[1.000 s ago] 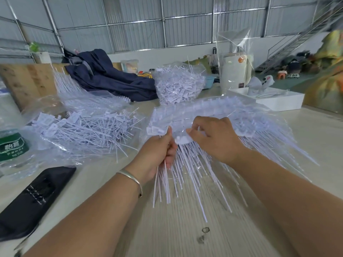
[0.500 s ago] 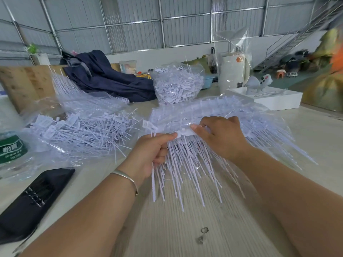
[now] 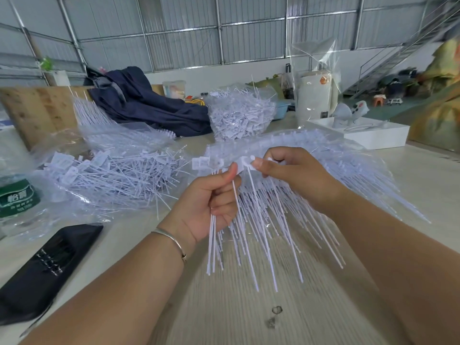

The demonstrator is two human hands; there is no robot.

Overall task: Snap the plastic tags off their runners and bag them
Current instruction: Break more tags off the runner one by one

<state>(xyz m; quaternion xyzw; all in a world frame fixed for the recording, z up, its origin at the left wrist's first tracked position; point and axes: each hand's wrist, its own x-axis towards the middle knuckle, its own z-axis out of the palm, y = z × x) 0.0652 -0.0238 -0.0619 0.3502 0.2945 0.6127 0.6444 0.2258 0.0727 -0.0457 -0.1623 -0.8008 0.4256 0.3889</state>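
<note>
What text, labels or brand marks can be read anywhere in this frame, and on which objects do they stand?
"怡寶": white characters on the green label of the clear plastic water bottle at the left edge.
Smaller white print under those characters: too blurred to read.
Orange sticker on the white cylindrical container at the back: unreadable.
Marks on the flat black case: unreadable.
White plastic tags: no legible print.

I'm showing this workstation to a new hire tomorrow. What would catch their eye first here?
Most likely the two hands at centre: the left hand grips a bunch of loose white tags, while the right hand pinches a tag head on the fan of tags on runners spread across the table. Next, the clear bag of loose tags at left and a heaped bag of tags behind.
</note>
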